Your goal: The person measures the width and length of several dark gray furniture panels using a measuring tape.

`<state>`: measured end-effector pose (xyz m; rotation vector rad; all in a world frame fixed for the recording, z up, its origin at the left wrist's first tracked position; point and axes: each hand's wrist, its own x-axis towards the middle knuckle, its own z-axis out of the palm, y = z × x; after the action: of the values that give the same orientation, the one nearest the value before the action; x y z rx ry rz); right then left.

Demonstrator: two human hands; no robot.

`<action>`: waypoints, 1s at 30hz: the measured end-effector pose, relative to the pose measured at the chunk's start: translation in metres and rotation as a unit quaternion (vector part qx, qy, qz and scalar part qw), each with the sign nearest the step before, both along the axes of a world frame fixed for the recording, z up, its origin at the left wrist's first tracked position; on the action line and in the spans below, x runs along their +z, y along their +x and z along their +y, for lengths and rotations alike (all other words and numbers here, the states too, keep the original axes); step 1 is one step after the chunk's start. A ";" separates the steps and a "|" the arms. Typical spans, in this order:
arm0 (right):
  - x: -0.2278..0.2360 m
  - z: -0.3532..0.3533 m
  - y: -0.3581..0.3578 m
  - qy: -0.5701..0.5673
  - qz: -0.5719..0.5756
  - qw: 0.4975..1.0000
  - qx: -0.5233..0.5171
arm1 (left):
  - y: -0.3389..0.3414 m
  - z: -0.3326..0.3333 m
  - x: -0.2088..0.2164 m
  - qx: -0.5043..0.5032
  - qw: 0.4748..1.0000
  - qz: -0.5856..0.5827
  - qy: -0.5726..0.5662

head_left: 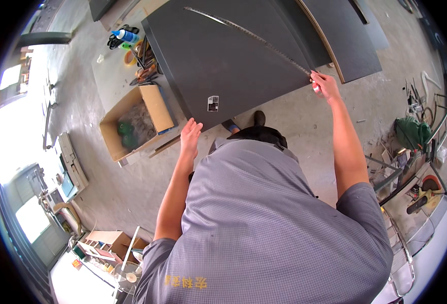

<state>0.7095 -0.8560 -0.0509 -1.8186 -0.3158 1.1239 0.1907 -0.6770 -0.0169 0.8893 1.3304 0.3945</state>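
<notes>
My right fingers (322, 79) grip a silver metal tape (266, 44) slanting across a flat dark-grey panel (233, 66), left fingers (197, 124) loosely open at its corner: seemingly measuring; next needs a steady reading.

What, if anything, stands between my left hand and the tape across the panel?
Nothing visible does. Your left hand is by the panel's near left corner, and the tape runs over its top to your right hand. Only a flat label lies near the way, hardly an obstacle.
</notes>
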 end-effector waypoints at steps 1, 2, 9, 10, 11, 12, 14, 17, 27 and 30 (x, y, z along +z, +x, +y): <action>0.000 -0.001 0.002 -0.012 0.005 1.000 0.000 | 0.000 0.000 -0.002 0.005 1.000 0.005 0.002; -0.002 -0.001 0.003 -0.003 -0.007 1.000 0.005 | 0.000 0.000 -0.003 0.011 1.000 0.011 0.004; -0.011 -0.003 0.006 0.011 -0.051 0.998 0.026 | -0.003 0.001 -0.009 0.010 1.000 0.020 0.010; -0.012 -0.003 0.007 0.011 -0.057 0.998 0.029 | -0.003 0.001 -0.010 0.012 1.000 0.019 0.010; -0.012 -0.004 0.008 0.009 -0.052 0.998 0.035 | -0.003 0.000 -0.010 0.013 1.000 0.018 0.011; -0.012 -0.005 0.009 0.007 -0.048 0.998 0.041 | -0.003 0.000 -0.011 0.015 1.000 0.017 0.011; -0.006 -0.002 0.009 -0.005 -0.055 0.996 0.069 | -0.006 0.002 -0.014 0.030 1.000 0.009 0.001; 0.012 -0.004 0.013 -0.030 -0.109 0.983 0.145 | -0.015 0.004 -0.021 0.070 0.997 -0.031 -0.023; 0.048 -0.005 0.041 -0.134 -0.207 0.904 0.349 | -0.029 0.005 -0.025 0.189 0.981 -0.040 0.004; 0.050 0.002 0.040 -0.142 -0.233 0.887 0.371 | -0.034 0.007 -0.035 0.159 0.987 -0.015 -0.002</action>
<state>0.7492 -0.8539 -0.0014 -2.3044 -1.2761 1.2544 0.1565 -0.6699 -0.0523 0.6646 1.4470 0.6493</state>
